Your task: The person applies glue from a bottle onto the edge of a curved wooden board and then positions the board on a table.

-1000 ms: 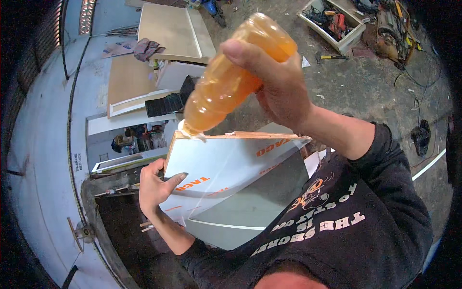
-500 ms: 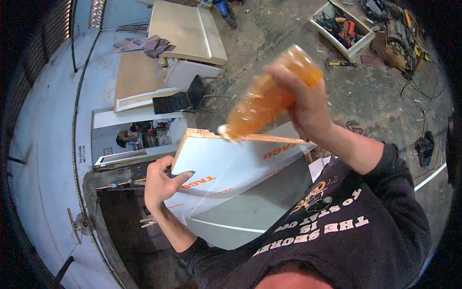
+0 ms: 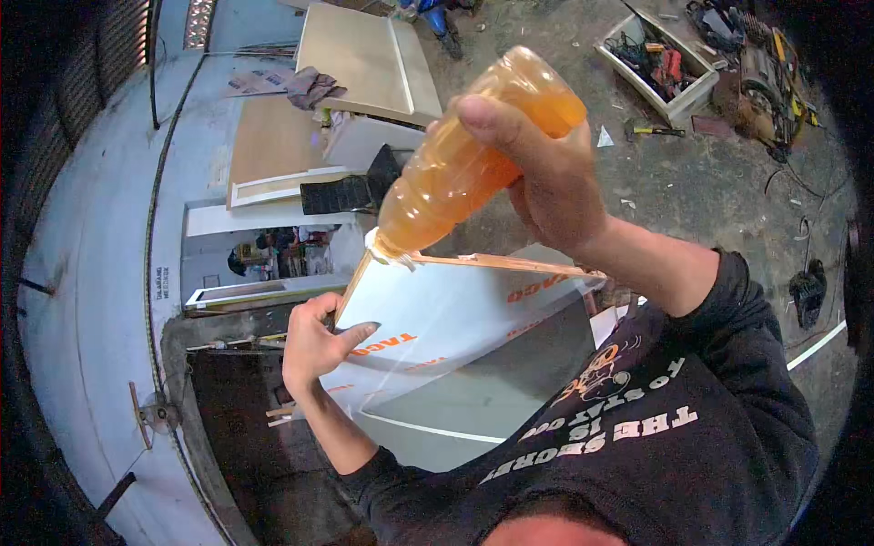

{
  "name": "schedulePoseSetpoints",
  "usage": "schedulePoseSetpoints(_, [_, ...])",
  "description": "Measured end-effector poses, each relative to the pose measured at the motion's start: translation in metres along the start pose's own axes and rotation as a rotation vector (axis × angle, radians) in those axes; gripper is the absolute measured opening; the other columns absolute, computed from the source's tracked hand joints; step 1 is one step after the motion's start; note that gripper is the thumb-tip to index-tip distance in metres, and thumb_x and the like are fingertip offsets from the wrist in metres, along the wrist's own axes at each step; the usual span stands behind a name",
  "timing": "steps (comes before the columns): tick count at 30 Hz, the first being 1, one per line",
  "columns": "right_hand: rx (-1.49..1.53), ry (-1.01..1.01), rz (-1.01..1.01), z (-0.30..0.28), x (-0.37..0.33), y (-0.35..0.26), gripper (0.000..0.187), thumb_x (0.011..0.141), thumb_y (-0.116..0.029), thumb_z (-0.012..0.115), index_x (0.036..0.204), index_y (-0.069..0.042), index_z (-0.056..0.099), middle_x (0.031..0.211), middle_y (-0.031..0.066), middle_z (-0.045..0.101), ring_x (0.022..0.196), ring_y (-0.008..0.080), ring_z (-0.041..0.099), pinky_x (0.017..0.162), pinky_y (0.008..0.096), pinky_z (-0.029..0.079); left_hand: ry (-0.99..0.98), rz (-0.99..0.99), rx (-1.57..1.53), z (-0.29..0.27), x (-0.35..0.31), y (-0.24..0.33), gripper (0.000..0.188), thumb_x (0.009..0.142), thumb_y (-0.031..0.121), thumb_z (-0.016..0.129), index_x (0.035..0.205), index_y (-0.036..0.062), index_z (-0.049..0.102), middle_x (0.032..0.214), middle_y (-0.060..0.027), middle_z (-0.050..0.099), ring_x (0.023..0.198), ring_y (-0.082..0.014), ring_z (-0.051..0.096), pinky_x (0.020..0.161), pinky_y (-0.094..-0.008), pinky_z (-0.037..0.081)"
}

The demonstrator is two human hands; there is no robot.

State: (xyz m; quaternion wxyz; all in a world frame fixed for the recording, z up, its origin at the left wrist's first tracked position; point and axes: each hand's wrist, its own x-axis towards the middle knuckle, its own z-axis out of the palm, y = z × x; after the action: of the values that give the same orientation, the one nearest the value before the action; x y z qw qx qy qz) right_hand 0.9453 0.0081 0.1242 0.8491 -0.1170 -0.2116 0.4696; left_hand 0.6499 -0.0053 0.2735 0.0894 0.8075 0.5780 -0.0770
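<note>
My right hand (image 3: pixel 555 182) is closed around a clear plastic bottle (image 3: pixel 442 187) part filled with amber liquid. The bottle tilts with its neck down and to the left, and its whitish tip (image 3: pixel 375 244) is at the top edge of a panel, near the left corner. Whether the tip touches the wood cannot be made out. The panel (image 3: pixel 432 300) stands on edge, with a white face bearing orange print and a bare wooden edge (image 3: pixel 510 262). My left hand (image 3: pixel 319 346) grips its left edge, thumb on the white face and fingers behind.
A wooden tray of tools (image 3: pixel 678 96) lies on the concrete floor at the far right, with a hammer (image 3: pixel 657 131) near it. A black chair (image 3: pixel 350 187) and pale boards (image 3: pixel 364 64) stand beyond the panel. A dark opening (image 3: pixel 259 437) lies at lower left.
My right hand has moved the bottle left along the panel's top edge, bringing its tip to the left corner. My left hand keeps its grip on the panel.
</note>
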Motion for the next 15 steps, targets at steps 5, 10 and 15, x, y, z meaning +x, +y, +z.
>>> schedulePoseSetpoints(5, [-0.007, 0.055, 0.027, -0.008, -0.006, -0.002, 0.030, 0.083, -0.031, 0.079, 0.092, -0.006, 0.066, 0.084, 0.0020, 0.067, 0.079, 0.0120, 0.065, 0.072, 0.0290, 0.053, 0.053, 0.061, -0.004, 0.001, -0.001, -0.005, 0.028, 0.067, 0.016, 0.088, 0.080, -0.0002, 0.069, 0.067, -0.0085, 0.067, 0.059, -0.0134, 0.060, 0.058, -0.0295, 0.047])
schedulePoseSetpoints(10, [-0.003, 0.067, 0.035, -0.022, -0.004, 0.000, 0.032, 0.082, -0.030, 0.080, 0.096, -0.006, 0.064, 0.086, 0.0024, 0.067, 0.079, 0.0128, 0.066, 0.073, 0.0292, 0.054, 0.028, -0.019, -0.014, 0.001, -0.001, -0.001, 0.028, 0.067, 0.017, 0.088, 0.080, -0.0003, 0.069, 0.067, -0.0088, 0.067, 0.058, -0.0138, 0.060, 0.058, -0.0295, 0.047])
schedulePoseSetpoints(15, [-0.026, 0.066, 0.035, -0.013, -0.006, 0.009, 0.033, 0.082, -0.031, 0.081, 0.093, -0.006, 0.063, 0.084, 0.0021, 0.066, 0.077, 0.0120, 0.066, 0.071, 0.0278, 0.054, 0.016, 0.011, 0.001, 0.001, -0.002, -0.007, 0.028, 0.067, 0.016, 0.087, 0.081, -0.0006, 0.070, 0.067, -0.0093, 0.067, 0.058, -0.0124, 0.059, 0.058, -0.0296, 0.047])
